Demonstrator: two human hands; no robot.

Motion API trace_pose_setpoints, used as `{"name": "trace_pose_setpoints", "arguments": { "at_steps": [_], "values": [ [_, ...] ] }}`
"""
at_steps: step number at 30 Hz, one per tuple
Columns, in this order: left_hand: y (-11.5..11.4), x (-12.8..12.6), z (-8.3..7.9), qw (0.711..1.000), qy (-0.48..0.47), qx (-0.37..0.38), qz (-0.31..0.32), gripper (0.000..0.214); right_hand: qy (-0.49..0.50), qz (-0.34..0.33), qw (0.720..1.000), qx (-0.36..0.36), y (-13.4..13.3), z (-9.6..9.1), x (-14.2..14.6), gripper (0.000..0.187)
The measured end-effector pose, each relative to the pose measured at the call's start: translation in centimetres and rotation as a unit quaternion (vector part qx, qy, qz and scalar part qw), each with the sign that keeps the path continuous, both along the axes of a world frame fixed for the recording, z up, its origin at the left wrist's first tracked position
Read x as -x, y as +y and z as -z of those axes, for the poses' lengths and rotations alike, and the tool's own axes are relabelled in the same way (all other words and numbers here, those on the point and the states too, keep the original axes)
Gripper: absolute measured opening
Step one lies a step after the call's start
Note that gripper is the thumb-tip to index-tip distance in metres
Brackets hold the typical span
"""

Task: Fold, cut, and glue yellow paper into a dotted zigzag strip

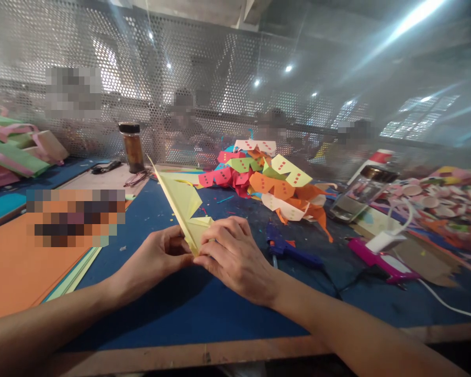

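A folded piece of pale yellow paper [182, 201] stands tilted above the blue table, its long edge leaning up to the left. My left hand [159, 256] pinches its lower end from the left, thumb toward the right. From the other side my right hand [235, 256] is closed on the same lower end, fingers bent over the paper. The two thumbs almost meet at the bottom corner. Past the paper lies a pile of folded paper shapes [259, 180] in pink, orange, white and yellow, several with small printed squares. To the right of my right hand rests a blue glue gun [294, 251].
Orange paper sheets [15, 262] are stacked at left. A dark-lidded jar [132, 149] stands behind them. At right are a tilted clear bottle [355, 196], a magenta power strip [384, 261] with a white plug and cord, and heaped paper pieces [427, 193]. A perforated metal screen [220, 84] closes the back.
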State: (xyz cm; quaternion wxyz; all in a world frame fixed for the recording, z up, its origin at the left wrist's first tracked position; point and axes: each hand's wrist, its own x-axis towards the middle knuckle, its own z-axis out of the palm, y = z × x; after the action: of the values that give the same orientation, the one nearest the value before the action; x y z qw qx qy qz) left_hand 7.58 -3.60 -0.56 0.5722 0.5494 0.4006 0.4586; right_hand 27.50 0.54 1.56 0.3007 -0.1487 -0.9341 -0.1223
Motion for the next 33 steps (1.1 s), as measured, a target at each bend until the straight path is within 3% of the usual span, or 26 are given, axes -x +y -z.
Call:
{"name": "trace_pose_setpoints", "arguments": {
  "at_steps": [12, 19, 28, 33],
  "values": [
    [-0.2, -0.1, -0.1, 1.000, -0.010, -0.008, 0.028, 0.033, 0.036, 0.000, 0.999, -0.011, -0.1, 0.1, 0.1, 0.017],
    [-0.6, 0.0, -1.4, 0.999, 0.037, 0.004, -0.005, 0.026, 0.037, 0.014, 0.999, -0.006, 0.0, 0.1, 0.0, 0.020],
    [-0.2, -0.1, -1.0, 0.999, 0.001, 0.030, -0.019, 0.034, 0.057, 0.045, 0.996, -0.054, -0.2, 0.2, 0.0, 0.015],
    [-0.2, 0.5, -1.2, 0.997, 0.032, -0.004, -0.068, 0.028, 0.114, 0.075, 0.990, 0.017, -0.3, 0.1, 0.0, 0.019]
  ]
}}
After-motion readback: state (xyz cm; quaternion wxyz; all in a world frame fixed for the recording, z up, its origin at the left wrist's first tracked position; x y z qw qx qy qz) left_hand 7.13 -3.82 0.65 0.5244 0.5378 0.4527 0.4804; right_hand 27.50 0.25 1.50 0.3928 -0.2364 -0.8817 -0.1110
